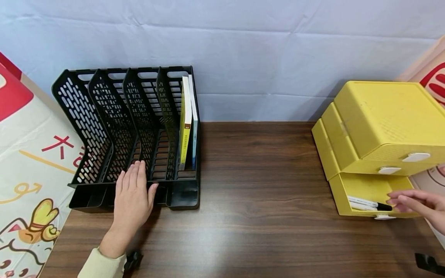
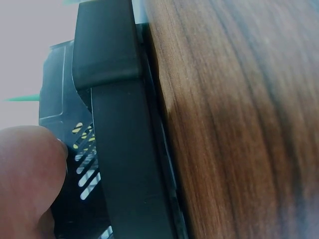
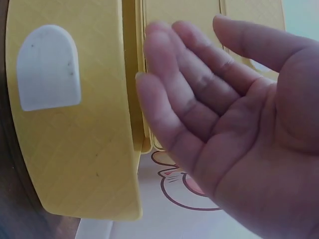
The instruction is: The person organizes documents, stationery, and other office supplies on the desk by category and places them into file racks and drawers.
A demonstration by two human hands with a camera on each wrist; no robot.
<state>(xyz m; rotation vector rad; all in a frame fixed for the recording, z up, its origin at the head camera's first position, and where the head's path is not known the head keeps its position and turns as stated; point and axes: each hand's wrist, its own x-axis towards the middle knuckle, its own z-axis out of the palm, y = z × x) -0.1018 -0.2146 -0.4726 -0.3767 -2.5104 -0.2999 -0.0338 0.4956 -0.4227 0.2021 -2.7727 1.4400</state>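
My left hand point(image 1: 133, 200) rests with straight fingers on the front of a black file rack point(image 1: 101, 189), its thumb near the front tray. Two thin books point(image 1: 185, 127), one yellow and one blue-white, stand in the rack's rightmost slot. At the right, my right hand point(image 1: 422, 204) hovers at the pulled-out bottom drawer of a yellow drawer box point(image 1: 399, 112), holding nothing. Marker pens point(image 1: 368, 204) with white barrels lie in that drawer, one with a black cap. The right wrist view shows the bent, relaxed fingers beside the drawer front point(image 3: 84, 164) with its white handle.
A brown wooden table point(image 1: 257, 185) lies between the rack and the drawer box. Behind it hangs a pale cloth point(image 1: 250, 61). Printed cartoon sheets point(image 1: 28, 170) border the left side. A black strap piece point(image 1: 429, 263) shows at the lower right.
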